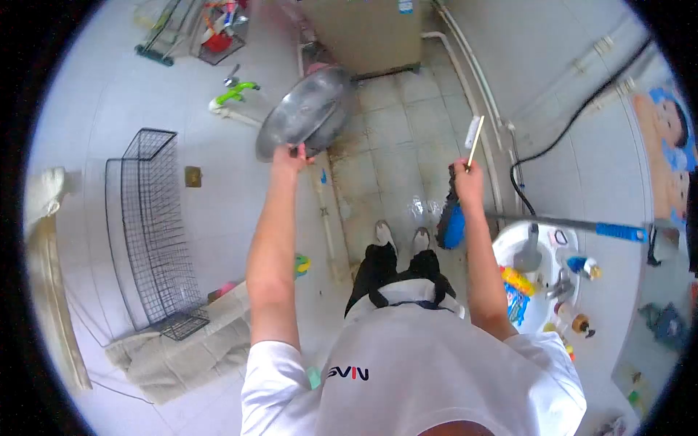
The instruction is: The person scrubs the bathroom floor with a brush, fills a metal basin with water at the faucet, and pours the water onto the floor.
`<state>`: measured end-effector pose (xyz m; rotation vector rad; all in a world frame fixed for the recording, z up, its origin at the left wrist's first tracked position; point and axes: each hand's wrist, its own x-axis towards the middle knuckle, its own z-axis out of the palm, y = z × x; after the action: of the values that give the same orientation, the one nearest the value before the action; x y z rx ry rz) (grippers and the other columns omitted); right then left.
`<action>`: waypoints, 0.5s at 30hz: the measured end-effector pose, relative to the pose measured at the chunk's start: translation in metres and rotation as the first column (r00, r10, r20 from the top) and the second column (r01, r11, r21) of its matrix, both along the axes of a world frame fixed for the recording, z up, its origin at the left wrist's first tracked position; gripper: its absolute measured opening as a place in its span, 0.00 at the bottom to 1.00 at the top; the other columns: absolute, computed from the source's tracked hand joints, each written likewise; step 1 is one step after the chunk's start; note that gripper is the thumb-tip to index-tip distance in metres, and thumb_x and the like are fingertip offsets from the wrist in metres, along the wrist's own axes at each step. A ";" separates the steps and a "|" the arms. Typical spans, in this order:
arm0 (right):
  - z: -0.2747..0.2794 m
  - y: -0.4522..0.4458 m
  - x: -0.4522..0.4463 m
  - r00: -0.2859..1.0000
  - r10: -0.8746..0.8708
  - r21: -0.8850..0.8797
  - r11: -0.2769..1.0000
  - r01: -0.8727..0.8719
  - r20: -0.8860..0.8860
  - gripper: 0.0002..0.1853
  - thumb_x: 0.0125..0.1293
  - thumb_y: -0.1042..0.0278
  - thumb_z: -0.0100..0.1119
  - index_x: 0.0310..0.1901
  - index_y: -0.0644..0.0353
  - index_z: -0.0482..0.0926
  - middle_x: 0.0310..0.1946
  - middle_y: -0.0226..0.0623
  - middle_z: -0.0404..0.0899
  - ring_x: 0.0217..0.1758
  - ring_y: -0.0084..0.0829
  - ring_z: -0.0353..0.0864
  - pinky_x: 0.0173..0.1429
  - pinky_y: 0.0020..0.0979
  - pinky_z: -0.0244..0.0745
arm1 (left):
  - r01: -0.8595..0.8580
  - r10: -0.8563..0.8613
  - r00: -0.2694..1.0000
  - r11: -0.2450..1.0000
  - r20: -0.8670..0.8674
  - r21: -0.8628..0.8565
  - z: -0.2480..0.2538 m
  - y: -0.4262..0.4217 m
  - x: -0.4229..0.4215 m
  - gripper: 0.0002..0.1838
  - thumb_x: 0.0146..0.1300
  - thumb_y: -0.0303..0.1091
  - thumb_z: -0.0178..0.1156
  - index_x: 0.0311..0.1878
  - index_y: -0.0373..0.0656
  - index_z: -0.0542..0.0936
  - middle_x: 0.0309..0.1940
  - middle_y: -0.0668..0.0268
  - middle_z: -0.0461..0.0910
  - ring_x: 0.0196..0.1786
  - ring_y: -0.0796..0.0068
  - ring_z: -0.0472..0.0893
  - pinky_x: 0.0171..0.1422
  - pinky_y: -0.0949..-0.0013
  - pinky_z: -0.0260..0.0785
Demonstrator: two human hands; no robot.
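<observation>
A round grey metal basin [309, 109] is tilted up near the wall at the upper middle. My left hand [293, 156] is closed on its lower rim, with the arm stretched forward. My right hand [467, 180] is closed around a black-and-blue object [452, 224] that hangs below the fist, its exact kind unclear. A thin pale stick [475, 138] with a white strip beside it juts up from the same fist. Whether the stick and the dark object are one piece is hidden by the fingers.
At right, a white washbasin [509, 251] holds bottles and packets, with a blue-handled pole [611, 231] across its top edge. A black wire rack [156, 232] hangs on the left wall. A green tap [236, 92] sits beside the metal basin. A beige appliance [371, 36] stands ahead on wet-looking tiles [396, 171].
</observation>
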<state>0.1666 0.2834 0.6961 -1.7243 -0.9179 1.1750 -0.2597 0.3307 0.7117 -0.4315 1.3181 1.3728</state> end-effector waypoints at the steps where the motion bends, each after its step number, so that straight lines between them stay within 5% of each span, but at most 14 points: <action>1: -0.009 -0.017 0.005 1.000 -0.018 0.035 0.999 0.017 0.005 0.09 0.56 0.67 0.53 0.31 0.66 0.73 0.22 0.39 0.76 0.27 0.30 0.75 0.33 0.30 0.69 | -0.052 0.053 0.998 0.998 0.024 -0.021 0.007 0.002 0.006 0.22 0.58 0.27 0.45 0.57 0.41 0.57 0.58 0.45 0.48 0.57 0.33 0.50 0.35 0.72 0.78; 3: -0.040 -0.046 0.012 0.980 0.014 0.070 0.997 -0.029 0.199 0.09 0.56 0.67 0.53 0.33 0.65 0.74 0.24 0.43 0.76 0.28 0.36 0.76 0.35 0.33 0.70 | -0.069 0.070 0.997 0.997 0.038 -0.032 0.019 0.004 0.019 0.20 0.59 0.29 0.45 0.55 0.39 0.59 0.55 0.48 0.54 0.58 0.36 0.50 0.39 0.69 0.78; 7: -0.085 -0.089 0.010 0.997 0.073 -0.236 0.970 -0.062 0.038 0.10 0.55 0.66 0.53 0.34 0.64 0.74 0.24 0.42 0.76 0.27 0.37 0.75 0.33 0.34 0.69 | 0.002 -0.006 0.994 0.999 0.113 0.032 -0.012 0.010 -0.008 0.21 0.60 0.31 0.46 0.57 0.38 0.59 0.56 0.46 0.54 0.57 0.37 0.53 0.38 0.71 0.78; 9: -0.100 -0.108 0.005 0.903 -0.177 -0.436 0.900 -0.012 -0.391 0.10 0.54 0.66 0.53 0.32 0.65 0.75 0.23 0.37 0.75 0.24 0.32 0.73 0.27 0.33 0.66 | 0.046 -0.052 0.991 0.998 0.123 0.051 -0.020 0.013 -0.018 0.23 0.58 0.31 0.49 0.58 0.38 0.59 0.57 0.43 0.51 0.57 0.37 0.54 0.36 0.71 0.78; 11: -0.159 -0.131 -0.005 0.715 -0.337 -0.497 0.868 -0.017 -0.613 0.09 0.54 0.66 0.53 0.31 0.65 0.75 0.22 0.33 0.75 0.20 0.28 0.70 0.22 0.32 0.62 | 0.069 -0.074 0.982 0.997 0.172 0.033 -0.020 0.012 -0.020 0.27 0.55 0.32 0.54 0.58 0.39 0.59 0.59 0.40 0.44 0.56 0.38 0.54 0.32 0.72 0.79; 12: -0.154 -0.138 -0.014 0.689 -0.411 -0.502 0.861 0.078 -0.597 0.08 0.52 0.68 0.53 0.30 0.65 0.75 0.23 0.37 0.75 0.22 0.31 0.73 0.23 0.33 0.64 | -0.025 0.041 0.964 0.998 0.261 -0.063 0.001 0.014 -0.009 0.28 0.54 0.32 0.55 0.59 0.38 0.59 0.60 0.40 0.40 0.55 0.38 0.56 0.30 0.72 0.79; 13: -0.149 -0.143 -0.020 0.664 -0.458 -0.512 0.849 0.130 -0.591 0.08 0.52 0.68 0.53 0.30 0.65 0.75 0.23 0.37 0.75 0.22 0.31 0.73 0.23 0.33 0.64 | 0.045 -0.044 0.985 0.999 0.166 -0.003 0.002 0.013 -0.004 0.29 0.54 0.31 0.55 0.59 0.38 0.58 0.61 0.40 0.39 0.53 0.39 0.58 0.29 0.73 0.79; 15: -0.141 -0.156 -0.028 0.984 -0.017 -0.555 0.828 -0.086 -0.178 0.13 0.51 0.64 0.56 0.31 0.67 0.74 0.23 0.39 0.77 0.28 0.32 0.77 0.30 0.34 0.71 | 0.078 -0.072 0.974 0.997 0.215 -0.018 -0.029 0.029 -0.034 0.30 0.52 0.29 0.55 0.59 0.36 0.58 0.61 0.38 0.37 0.50 0.44 0.63 0.27 0.74 0.78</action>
<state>0.1387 0.1270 0.5555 -2.0157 -0.5168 1.7173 -0.2937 0.3593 0.6822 -0.5276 1.1642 1.2110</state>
